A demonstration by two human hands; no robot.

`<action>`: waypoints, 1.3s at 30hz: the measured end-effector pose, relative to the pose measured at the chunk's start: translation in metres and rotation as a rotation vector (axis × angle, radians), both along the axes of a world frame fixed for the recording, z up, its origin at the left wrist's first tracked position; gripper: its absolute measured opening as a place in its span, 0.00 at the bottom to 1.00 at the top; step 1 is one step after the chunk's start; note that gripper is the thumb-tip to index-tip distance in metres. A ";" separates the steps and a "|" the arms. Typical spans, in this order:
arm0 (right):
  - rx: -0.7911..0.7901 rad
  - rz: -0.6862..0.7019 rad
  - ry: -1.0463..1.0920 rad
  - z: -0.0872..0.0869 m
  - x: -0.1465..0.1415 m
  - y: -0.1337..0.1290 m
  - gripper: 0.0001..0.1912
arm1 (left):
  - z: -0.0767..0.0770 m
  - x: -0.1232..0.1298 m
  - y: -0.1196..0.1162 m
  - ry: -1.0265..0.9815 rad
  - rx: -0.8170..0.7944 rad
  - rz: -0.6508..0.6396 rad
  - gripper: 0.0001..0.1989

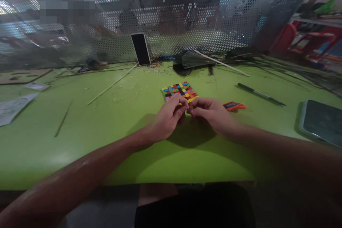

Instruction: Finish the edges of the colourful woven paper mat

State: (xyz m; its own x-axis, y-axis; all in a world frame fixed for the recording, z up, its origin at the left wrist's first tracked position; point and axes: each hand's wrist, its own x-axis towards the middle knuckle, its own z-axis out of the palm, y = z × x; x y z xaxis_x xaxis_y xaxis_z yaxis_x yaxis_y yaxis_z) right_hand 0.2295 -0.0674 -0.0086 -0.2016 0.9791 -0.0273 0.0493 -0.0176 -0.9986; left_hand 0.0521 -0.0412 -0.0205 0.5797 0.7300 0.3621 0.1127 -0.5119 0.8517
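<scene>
A small square woven from multicoloured strips (177,88) is tilted above or resting on the green table; its near edge is hidden behind my fingers. At that near edge my left hand (172,114) is closed in a pinch, thumb against fingers. Almost touching it, my right hand (211,112) pinches the same edge from the right. The exact bit between the fingertips is too small to make out. Just beyond my right hand lies an orange utility knife (235,106), partly covered by that hand.
The green table (107,164) has a black pen-like tool (260,94) and a dark phone-shaped object (322,121) on the right. A phone (141,49) leans against the perforated metal screen (165,14). Dark strips (197,60), pale sticks and paper (16,107) lie around.
</scene>
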 end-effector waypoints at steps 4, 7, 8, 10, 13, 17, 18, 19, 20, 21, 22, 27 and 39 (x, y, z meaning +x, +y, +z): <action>0.028 -0.004 -0.037 0.001 0.000 0.000 0.04 | 0.001 0.000 -0.002 0.005 -0.016 -0.007 0.08; 0.037 0.000 -0.058 0.003 0.000 -0.001 0.03 | 0.003 0.000 -0.003 0.023 -0.026 -0.008 0.08; 0.040 0.000 -0.064 0.003 0.000 -0.001 0.03 | 0.004 0.000 -0.003 0.028 -0.026 -0.009 0.08; 0.042 -0.004 -0.072 0.004 0.000 -0.001 0.04 | 0.004 -0.001 -0.002 0.029 -0.024 -0.012 0.08; 0.026 -0.011 -0.074 0.004 0.000 -0.001 0.04 | 0.001 -0.002 -0.001 0.004 -0.022 -0.006 0.07; 0.010 -0.030 -0.062 0.003 0.001 0.000 0.04 | -0.004 -0.003 0.001 -0.045 0.050 0.010 0.03; 0.011 -0.036 -0.047 0.003 0.001 0.001 0.04 | -0.005 -0.004 0.001 -0.038 0.102 0.011 0.03; 0.013 -0.041 -0.030 0.002 0.001 0.001 0.04 | -0.005 -0.004 0.002 -0.023 0.168 0.014 0.05; 0.014 -0.044 -0.013 0.002 0.001 0.001 0.04 | -0.004 -0.005 0.002 0.000 0.245 0.021 0.06; 0.014 -0.044 0.001 0.001 0.001 0.001 0.05 | -0.003 -0.005 0.003 0.028 0.329 0.028 0.07; 0.011 -0.041 0.011 0.001 0.001 0.001 0.05 | -0.002 -0.006 0.003 0.052 0.415 0.037 0.07; -0.002 -0.041 0.029 0.001 -0.001 -0.001 0.08 | 0.001 -0.010 0.005 0.162 0.711 0.100 0.07; 0.007 -0.038 -0.033 0.004 -0.001 -0.003 0.04 | -0.001 -0.010 0.004 0.268 0.760 0.133 0.06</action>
